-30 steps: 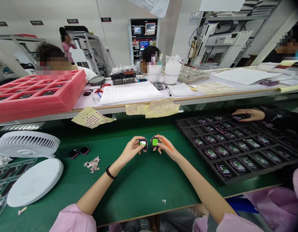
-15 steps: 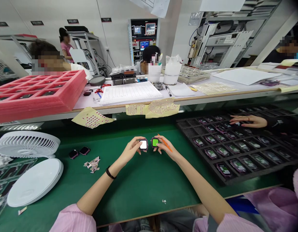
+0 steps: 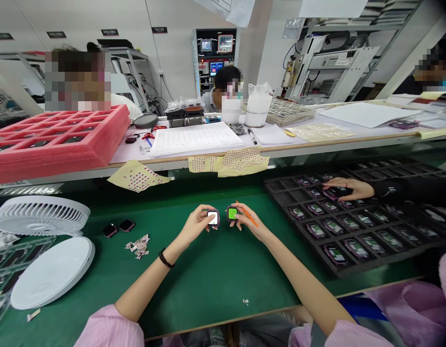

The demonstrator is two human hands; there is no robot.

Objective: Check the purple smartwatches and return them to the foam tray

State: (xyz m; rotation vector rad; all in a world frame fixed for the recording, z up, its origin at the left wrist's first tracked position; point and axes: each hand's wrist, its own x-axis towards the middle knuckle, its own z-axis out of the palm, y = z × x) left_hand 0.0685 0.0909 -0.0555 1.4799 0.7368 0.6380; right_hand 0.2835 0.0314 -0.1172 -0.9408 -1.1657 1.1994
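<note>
A pale wall point(image 3: 179, 53) rises behind metal shelving point(image 3: 380, 48) and a screen-filled cabinet point(image 3: 195, 62).

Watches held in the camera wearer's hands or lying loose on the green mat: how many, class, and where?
4: a white-screened watch in the left hand, a green-screened watch in the right hand, and two dark-screened watches lying beyond the paper scraps.

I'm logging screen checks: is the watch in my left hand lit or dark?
Lit: the watch in your left hand shows white.

Left watch point(image 3: 213, 217): screen partly covered by my left thumb point(image 3: 207, 221).
Pink foam tray point(image 3: 109, 140): cut off at left edge.
Wall signs point(image 3: 109, 32): lettering too small to read.
</note>
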